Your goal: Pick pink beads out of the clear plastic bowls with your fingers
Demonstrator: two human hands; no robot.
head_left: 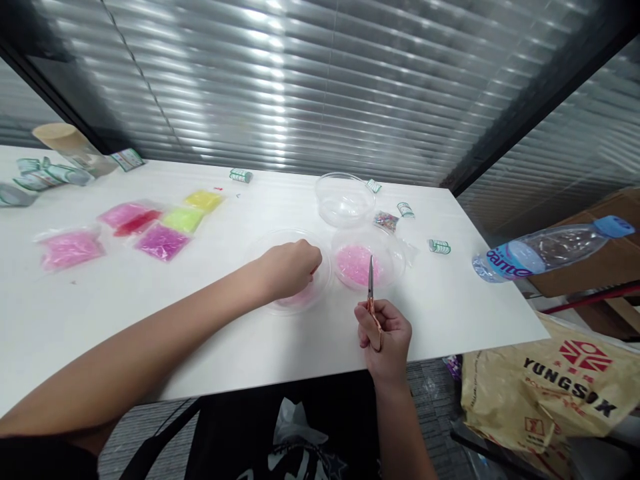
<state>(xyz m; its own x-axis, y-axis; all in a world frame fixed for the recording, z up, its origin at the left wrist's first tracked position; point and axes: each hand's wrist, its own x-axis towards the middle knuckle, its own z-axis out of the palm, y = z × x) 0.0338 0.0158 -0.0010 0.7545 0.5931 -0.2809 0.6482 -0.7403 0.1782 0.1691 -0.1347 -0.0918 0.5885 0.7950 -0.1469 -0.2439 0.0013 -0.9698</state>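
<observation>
My left hand (295, 268) is closed in a fist over a clear round bowl (324, 288) with pale pink bits in its bottom. Whatever its fingers hold, if anything, is hidden. Close to the table's front edge, my right hand (387, 337) grips a pair of scissors (371, 283) by the copper-coloured handles, blades together and pointing away from me. Just beyond the scissors stands a second clear bowl (397, 263) with pink beads (356, 265) in it. Behind that is another clear bowl (345, 200).
Bags of pink (73, 250), purple (163, 241), green (183, 219) and yellow beads (203, 200) lie at left. A multicoloured bead packet (386, 221) sits behind the bowls. A plastic bottle (550, 248) lies at the right edge, above a yellow bag (550, 393).
</observation>
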